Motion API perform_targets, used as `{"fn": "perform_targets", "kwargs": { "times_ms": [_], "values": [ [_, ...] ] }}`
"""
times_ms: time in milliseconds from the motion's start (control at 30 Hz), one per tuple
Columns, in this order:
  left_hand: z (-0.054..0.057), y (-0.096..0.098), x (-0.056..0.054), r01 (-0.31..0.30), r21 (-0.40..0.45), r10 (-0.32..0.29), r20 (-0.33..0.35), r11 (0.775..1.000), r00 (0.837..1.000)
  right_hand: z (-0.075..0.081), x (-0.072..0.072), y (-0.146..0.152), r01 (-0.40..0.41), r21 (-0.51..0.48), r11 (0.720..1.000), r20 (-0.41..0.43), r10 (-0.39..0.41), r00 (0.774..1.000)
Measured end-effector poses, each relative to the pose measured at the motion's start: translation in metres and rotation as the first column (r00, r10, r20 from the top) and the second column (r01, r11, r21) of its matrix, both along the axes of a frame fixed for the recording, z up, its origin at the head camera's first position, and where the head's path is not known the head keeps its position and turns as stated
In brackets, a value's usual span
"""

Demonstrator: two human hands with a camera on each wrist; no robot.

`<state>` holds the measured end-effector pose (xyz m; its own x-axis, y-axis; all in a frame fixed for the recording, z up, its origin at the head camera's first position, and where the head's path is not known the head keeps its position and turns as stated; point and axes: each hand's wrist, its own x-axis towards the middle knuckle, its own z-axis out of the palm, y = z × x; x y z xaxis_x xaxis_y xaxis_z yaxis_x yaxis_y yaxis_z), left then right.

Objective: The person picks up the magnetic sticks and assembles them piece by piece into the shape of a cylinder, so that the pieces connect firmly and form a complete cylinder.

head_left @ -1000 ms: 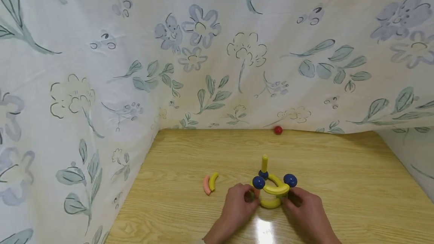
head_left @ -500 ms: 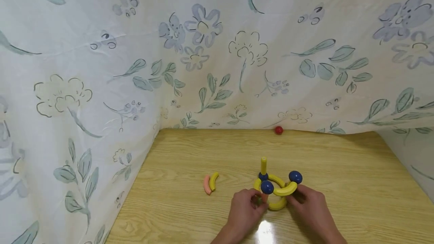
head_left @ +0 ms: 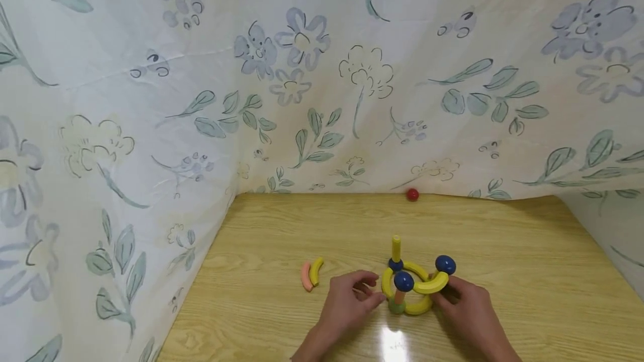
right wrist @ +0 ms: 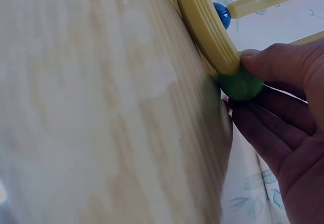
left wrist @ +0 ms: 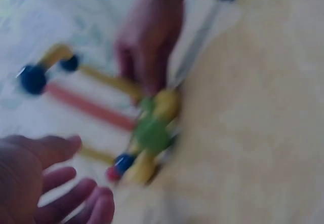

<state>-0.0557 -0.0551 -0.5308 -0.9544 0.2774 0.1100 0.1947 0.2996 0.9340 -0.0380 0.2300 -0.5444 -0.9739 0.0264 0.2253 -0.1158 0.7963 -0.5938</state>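
A toy frame of rods and balls stands on the table, its base a ring of yellow curved rods. From the ring rise a straight yellow rod and a pink rod. A yellow curved rod joins two blue balls, the near one atop the pink rod and the right one. My right hand pinches a green ball at the ring's right side. Just left of the frame, my left hand is apart from it, fingers loosely bent around nothing.
A loose pink curved rod and a yellow one lie side by side to the left. Farther back, a red ball sits by the floral cloth that bounds the table.
My left hand has let go of the frame near the foot of the pink rod and drawn back left. The frame and my right hand have shifted slightly right.
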Motion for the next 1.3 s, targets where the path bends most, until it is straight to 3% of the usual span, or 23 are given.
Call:
{"fn": "perform_targets", "kwargs": {
  "times_ms": [133, 267, 467, 633, 933, 1100, 1300],
  "values": [
    [0.017, -0.029, -0.019, 0.008, 0.145, -0.015, 0.051, 0.989, 0.999, 0.000, 0.003, 0.003, 0.015, 0.001, 1.000, 0.000, -0.015, 1.000],
    [0.030, -0.052, -0.044, 0.030, 0.270, -0.055, 0.086, 0.962, 0.995, 0.000, 0.007, 0.005, 0.021, -0.015, 1.000, -0.002, -0.021, 1.000],
    [0.042, -0.061, -0.084, 0.081, 0.343, -0.124, 0.107, 0.936, 0.986, -0.001, 0.011, 0.006, 0.044, -0.003, 0.999, -0.025, -0.044, 0.999],
    [0.046, -0.045, -0.116, 0.123, 0.331, -0.165, 0.103, 0.936, 0.981, -0.001, 0.015, 0.008, 0.059, -0.014, 0.998, -0.017, -0.059, 0.998],
    [0.044, 0.007, -0.163, 0.156, 0.257, -0.185, 0.093, 0.954, 0.978, 0.003, 0.024, 0.009, 0.089, -0.045, 0.995, 0.031, -0.087, 0.996],
    [0.042, 0.033, -0.184, 0.148, 0.242, -0.170, 0.075, 0.959, 0.983, 0.004, 0.027, 0.005, 0.091, -0.069, 0.993, 0.037, -0.089, 0.995],
    [0.032, 0.054, -0.202, 0.110, 0.164, -0.124, 0.073, 0.980, 0.990, 0.005, 0.029, -0.003, 0.094, -0.107, 0.990, 0.077, -0.086, 0.993]
  ]
}}
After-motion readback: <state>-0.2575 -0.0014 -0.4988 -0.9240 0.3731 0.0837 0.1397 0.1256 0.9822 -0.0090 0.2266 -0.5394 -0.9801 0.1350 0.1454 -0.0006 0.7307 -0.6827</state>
